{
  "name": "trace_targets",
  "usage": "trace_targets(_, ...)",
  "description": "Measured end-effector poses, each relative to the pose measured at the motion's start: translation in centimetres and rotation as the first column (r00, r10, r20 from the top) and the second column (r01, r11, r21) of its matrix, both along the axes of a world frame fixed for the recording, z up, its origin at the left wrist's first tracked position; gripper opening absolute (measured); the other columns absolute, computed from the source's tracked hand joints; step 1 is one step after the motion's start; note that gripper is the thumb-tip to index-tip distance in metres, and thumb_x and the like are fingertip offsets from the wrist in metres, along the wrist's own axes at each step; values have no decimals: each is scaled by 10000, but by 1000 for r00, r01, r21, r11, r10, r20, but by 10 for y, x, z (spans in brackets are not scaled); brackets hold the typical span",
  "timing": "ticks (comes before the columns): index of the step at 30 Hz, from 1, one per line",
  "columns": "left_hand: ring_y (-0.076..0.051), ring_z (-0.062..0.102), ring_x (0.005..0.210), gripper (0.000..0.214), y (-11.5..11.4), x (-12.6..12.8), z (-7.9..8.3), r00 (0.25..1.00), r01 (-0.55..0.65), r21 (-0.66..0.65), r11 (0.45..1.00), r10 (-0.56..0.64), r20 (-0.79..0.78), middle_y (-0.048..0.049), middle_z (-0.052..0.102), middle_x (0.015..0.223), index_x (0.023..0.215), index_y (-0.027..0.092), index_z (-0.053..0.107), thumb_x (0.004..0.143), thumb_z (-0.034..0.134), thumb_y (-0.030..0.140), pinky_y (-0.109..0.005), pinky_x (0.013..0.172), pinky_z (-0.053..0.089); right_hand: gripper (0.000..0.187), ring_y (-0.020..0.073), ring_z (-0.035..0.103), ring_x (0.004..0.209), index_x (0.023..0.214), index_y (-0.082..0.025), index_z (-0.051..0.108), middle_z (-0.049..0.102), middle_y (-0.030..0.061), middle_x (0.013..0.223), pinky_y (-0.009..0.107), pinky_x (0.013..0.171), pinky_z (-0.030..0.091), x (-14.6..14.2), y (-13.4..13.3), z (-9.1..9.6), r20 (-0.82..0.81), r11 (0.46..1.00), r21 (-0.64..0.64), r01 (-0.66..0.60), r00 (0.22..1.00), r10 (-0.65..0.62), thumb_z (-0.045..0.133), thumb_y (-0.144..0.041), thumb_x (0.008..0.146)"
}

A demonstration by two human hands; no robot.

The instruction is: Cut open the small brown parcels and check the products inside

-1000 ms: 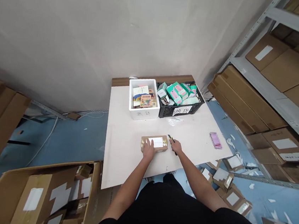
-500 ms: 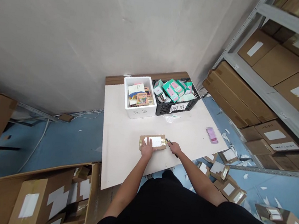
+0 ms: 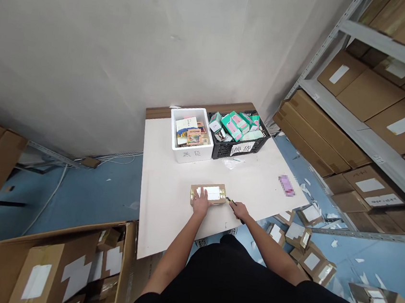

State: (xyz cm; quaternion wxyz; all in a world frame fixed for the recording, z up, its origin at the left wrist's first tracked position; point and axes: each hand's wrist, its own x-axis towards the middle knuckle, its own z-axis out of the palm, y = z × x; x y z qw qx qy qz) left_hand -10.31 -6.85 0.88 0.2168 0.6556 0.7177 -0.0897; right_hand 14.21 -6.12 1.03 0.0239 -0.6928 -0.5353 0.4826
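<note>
Where the carton point(image 3: 215, 193) ends leftward, open tabletop point(image 3: 166, 181) spreads.

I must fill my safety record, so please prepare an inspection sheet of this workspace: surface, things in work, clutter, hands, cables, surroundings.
Surface: white table, brown strip along the far edge.
Things in work: small taped carton, labelled; black-and-yellow cutter.
Clutter: white box of packs, black crate of green boxes, plastic scrap, blurred purple item.
Hands: left hand rests on the carton; right hand grips the cutter, tip near the carton's right end, contact unclear.
Cables: thin cables on the floor left of the table.
Surroundings: shelf at right; large open carton of boxes at left; floor cartons and paper scraps.
</note>
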Motion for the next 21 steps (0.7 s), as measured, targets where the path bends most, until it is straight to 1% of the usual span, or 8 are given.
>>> trace_targets(4,-453,145,1601,848,0,-1,0,1000,12,-21,1000,-12,-16,-88,188,1764,1676,317,254,936,595,547,-628,1242,273,607,160,588,438,657,-213,571,572,-4,480,255,565,455,-8,24,1,-3,996,51,69,998,-69,479,-700,1006)
trace_targets(8,-455,138,1601,832,-1,-2,-2,1000,9,-17,1000,-10,-21,-94,183,1765,1680,306,244,946,571,525,-641,1235,274,580,182,589,453,669,-210,589,536,-3,444,270,551,443,-24,37,1,25,996,62,66,997,-68,547,-700,976)
trace_targets(11,-478,157,1588,817,0,-3,-1,1000,2,3,1000,-2,5,-92,224,1756,1670,307,276,941,588,504,-648,1219,295,541,189,607,467,709,-198,622,560,5,462,273,576,456,-19,26,0,38,998,48,51,998,-53,565,-659,985)
trace_targets(14,-489,165,1579,802,4,-1,3,1000,1,22,1000,-2,17,-100,240,1752,1647,268,344,935,615,517,-607,1217,325,526,180,618,459,721,-196,623,592,7,494,267,586,467,-2,4,-4,20,1000,7,15,1000,-15,564,-645,988)
trace_targets(15,-487,170,1576,804,6,-1,6,1000,0,16,1000,0,10,-108,238,1752,1640,255,361,931,626,526,-594,1214,337,528,175,622,458,732,-198,618,606,7,514,263,585,472,3,-3,-6,12,999,5,39,999,-39,534,-644,1002)
trace_targets(17,-480,204,1565,808,11,-2,12,1000,3,2,1000,-3,-4,-135,272,1736,1620,235,399,921,638,563,-574,1192,374,547,163,637,470,773,-202,605,637,12,567,254,582,486,4,-14,-10,9,987,24,159,987,-160,415,-637,1047)
trace_targets(19,-456,304,1525,779,17,-8,19,1000,11,3,1000,-11,4,-163,389,1672,1590,232,447,929,607,611,-551,1158,415,565,159,664,507,836,-203,594,677,32,645,247,576,502,-8,-18,-15,0,953,39,300,954,-301,325,-644,1063)
trace_targets(21,-400,392,1483,693,24,-21,24,999,15,38,999,-16,29,-162,485,1600,1569,245,474,982,504,612,-511,1142,434,529,165,693,561,922,-200,591,727,62,771,248,566,517,-31,-17,-20,-28,927,24,375,927,-374,411,-687,1024)
